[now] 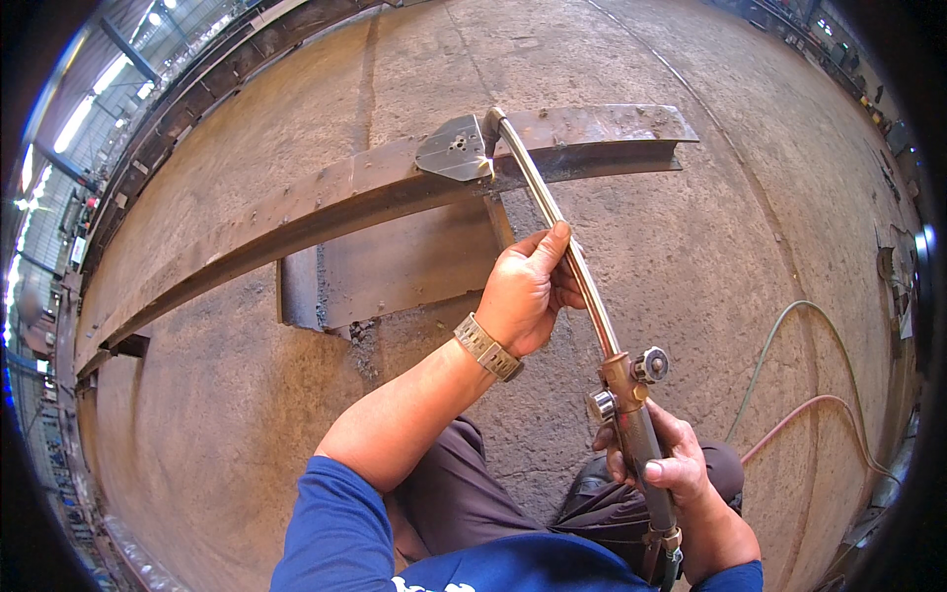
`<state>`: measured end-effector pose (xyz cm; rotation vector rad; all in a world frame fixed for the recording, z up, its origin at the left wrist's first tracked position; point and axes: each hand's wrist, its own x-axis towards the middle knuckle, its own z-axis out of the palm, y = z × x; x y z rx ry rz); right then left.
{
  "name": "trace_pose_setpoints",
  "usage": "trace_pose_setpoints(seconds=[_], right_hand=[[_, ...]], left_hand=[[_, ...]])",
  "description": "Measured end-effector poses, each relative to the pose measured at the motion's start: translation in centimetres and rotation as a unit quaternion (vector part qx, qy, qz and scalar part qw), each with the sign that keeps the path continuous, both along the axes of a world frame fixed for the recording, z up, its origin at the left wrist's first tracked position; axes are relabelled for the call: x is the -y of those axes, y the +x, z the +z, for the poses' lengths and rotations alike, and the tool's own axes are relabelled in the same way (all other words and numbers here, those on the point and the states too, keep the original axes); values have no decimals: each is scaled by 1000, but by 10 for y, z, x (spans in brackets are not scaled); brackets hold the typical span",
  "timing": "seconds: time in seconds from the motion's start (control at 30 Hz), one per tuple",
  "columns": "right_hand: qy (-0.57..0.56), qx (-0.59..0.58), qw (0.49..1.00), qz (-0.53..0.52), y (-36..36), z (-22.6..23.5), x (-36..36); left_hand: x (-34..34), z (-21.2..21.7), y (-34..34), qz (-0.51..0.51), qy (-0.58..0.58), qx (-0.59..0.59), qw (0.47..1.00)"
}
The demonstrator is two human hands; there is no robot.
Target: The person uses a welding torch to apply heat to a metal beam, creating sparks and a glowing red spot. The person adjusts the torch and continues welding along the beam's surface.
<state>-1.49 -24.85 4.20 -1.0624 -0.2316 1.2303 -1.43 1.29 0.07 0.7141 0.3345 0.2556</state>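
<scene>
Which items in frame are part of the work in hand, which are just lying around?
In hand:
- cutting torch, left hand on its tube, right hand on its handle
- steel beam under the torch tip
- small steel plate at the tip

Lying about:
- hoses on the floor
- flat plate beside the beam

Steel fabrication workshop, rusty steel beam [326, 202] on concrete floor [779, 227], gas hoses [789, 414]

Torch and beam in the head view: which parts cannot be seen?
- Torch tip: hidden behind the small plate on the beam.
- Torch handle: wrapped by the right hand.
- Hoses: run off the right edge.
- Beam's left end: blurred at the fisheye rim.
</scene>
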Motion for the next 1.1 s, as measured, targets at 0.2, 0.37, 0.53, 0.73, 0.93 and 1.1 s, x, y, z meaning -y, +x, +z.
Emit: trace_pose_setpoints(seconds=[0.2, 0.37, 0.53, 0.73, 0.93, 1.1], right_hand=[[-9, 3, 1000, -10, -2, -1, -1], [-8, 0, 1000, -12, -2, 0, -1], [15, -5, 1000, 12, 3, -3, 3], [13, -1, 1000, 13, 2, -3, 2], [15, 6, 1000, 20, 3, -4, 3], [10, -4, 1000, 15, 2, -3, 3]], left_hand=[[-1, -4, 1, -5, -5, 15, 1000], [-1, -1, 0, -2, 0, 9, 1000], [3, 3, 1, 13, 4, -4, 1000], [2, 2, 1, 11, 3, 0, 1000], [3, 0, 2, 13, 6, 2, 1000], [-1, -3, 0, -6, 0, 14, 1000]])
